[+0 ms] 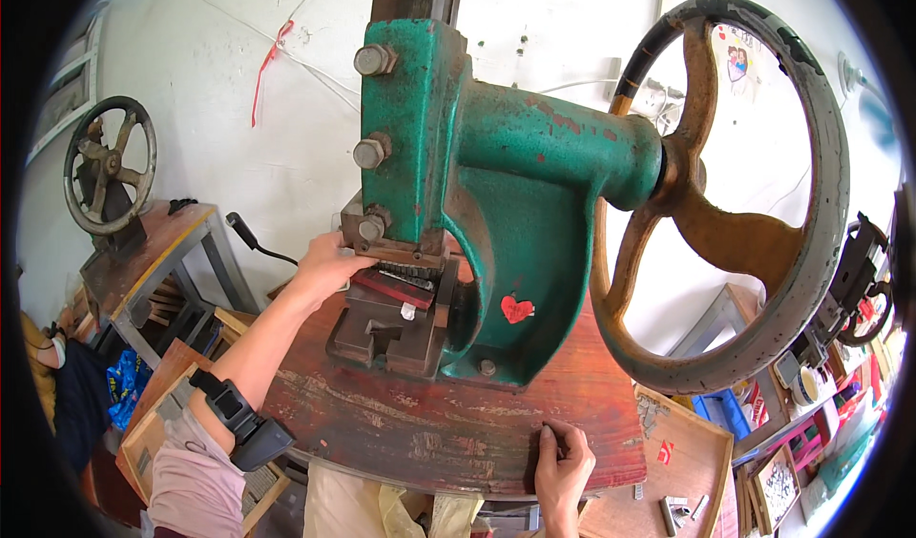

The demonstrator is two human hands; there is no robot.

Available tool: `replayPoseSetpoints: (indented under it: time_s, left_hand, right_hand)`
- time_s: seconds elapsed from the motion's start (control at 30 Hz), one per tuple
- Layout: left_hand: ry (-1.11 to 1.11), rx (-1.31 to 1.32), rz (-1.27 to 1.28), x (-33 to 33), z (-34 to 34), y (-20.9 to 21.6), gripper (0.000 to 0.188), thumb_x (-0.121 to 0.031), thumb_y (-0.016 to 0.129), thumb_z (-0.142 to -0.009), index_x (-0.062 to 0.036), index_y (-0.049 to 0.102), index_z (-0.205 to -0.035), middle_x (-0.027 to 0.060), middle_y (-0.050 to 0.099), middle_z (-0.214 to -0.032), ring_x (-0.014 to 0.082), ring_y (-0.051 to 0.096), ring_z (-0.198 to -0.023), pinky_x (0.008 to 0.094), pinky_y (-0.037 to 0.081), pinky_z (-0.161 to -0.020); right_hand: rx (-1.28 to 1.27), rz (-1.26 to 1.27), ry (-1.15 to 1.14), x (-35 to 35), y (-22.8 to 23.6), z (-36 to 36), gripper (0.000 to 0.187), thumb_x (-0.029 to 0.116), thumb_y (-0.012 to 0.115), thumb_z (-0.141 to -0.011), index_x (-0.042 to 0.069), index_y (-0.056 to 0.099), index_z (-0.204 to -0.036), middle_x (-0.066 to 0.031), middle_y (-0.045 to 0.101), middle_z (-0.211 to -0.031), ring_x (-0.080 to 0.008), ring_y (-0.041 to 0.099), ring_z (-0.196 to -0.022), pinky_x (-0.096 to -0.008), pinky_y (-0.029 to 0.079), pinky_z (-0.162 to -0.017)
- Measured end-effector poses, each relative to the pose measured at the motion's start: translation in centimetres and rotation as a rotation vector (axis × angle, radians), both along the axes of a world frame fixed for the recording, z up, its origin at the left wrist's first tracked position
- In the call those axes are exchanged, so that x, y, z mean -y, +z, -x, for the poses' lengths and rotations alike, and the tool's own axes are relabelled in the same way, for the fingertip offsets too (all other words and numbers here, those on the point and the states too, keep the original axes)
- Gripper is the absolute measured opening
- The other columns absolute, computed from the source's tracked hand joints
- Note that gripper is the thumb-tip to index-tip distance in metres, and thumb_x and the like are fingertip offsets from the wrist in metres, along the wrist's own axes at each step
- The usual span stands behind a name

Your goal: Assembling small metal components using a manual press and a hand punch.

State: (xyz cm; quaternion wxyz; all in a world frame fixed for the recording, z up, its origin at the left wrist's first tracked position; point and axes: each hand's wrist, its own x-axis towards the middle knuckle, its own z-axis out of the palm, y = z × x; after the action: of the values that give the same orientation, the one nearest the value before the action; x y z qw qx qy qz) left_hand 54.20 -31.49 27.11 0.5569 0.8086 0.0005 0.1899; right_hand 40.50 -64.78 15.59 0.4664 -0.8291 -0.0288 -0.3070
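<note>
A green hand press (520, 214) with a large handwheel (821, 252) stands on the worn reddish wooden table (382, 424). My left hand (329, 269) reaches to the left side of its die, just under the ram. The thumb lies along the die's edge and the fingertips go behind the metal, so what they grip is hidden. Beside that thumb a dark red bar (391, 288) lies on the steel die block (367, 323). My right hand (563, 462) rests at the table's front edge, thumb and fingers closed together, with a tiny dark thing at their tips.
A second press with a spoked wheel (110, 166) stands on a bench at the left. At the lower right, a wooden tray (611, 514) holds small metal parts (679, 511). A black gooseneck lamp (243, 231) rises behind my left arm. Another person (57, 376) is at the far left.
</note>
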Motion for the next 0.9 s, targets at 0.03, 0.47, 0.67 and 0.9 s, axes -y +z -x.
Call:
replayPoseSetpoints:
  time_s: [0.03,0.47,0.67,0.9]
  left_hand:
    - [-0.001,0.001,0.000,-0.1,0.0,0.0,0.026,-0.007,0.068,-0.076,0.0054,0.063,-0.099,0.0102,0.065,-0.088,0.0154,0.060,-0.080,0.0280,0.048,-0.068]
    - [0.162,0.182,-0.251,-2.8,0.7,-0.9,0.019,-0.012,0.067,-0.078,0.0026,0.067,-0.090,0.0115,0.067,-0.081,0.0172,0.062,-0.072,0.0295,0.047,-0.068]
    - [0.115,0.137,-0.131,-3.6,10.0,1.9,0.015,-0.009,0.063,-0.084,0.0036,0.067,-0.091,0.0058,0.066,-0.075,0.0065,0.057,-0.071,0.0236,0.044,-0.065]
    - [-0.258,-0.214,0.159,0.6,20.3,1.2,0.016,-0.009,0.066,-0.082,0.0035,0.067,-0.092,0.0032,0.067,-0.081,0.0068,0.058,-0.074,0.0223,0.047,-0.069]
  right_hand:
    - [-0.008,-0.006,-0.002,0.0,0.1,0.0,0.011,0.005,0.060,-0.083,-0.003,0.063,-0.090,-0.0143,0.062,-0.082,-0.0213,0.060,-0.071,-0.0283,0.047,-0.063]
    - [-0.071,-0.140,-0.020,-0.4,0.8,0.3,0.009,0.004,0.060,-0.082,-0.002,0.064,-0.088,-0.0174,0.063,-0.080,-0.0276,0.063,-0.070,-0.0327,0.049,-0.063]
    - [-0.014,-0.111,-0.016,-0.3,0.2,0.7,0.010,0.006,0.061,-0.082,-0.003,0.064,-0.088,-0.0175,0.063,-0.076,-0.0246,0.063,-0.069,-0.0324,0.049,-0.063]
    - [-0.139,-0.322,0.278,-3.6,2.4,4.0,0.020,0.000,0.058,-0.084,-0.002,0.059,-0.104,-0.0157,0.064,-0.095,-0.0231,0.063,-0.084,-0.0300,0.049,-0.076]
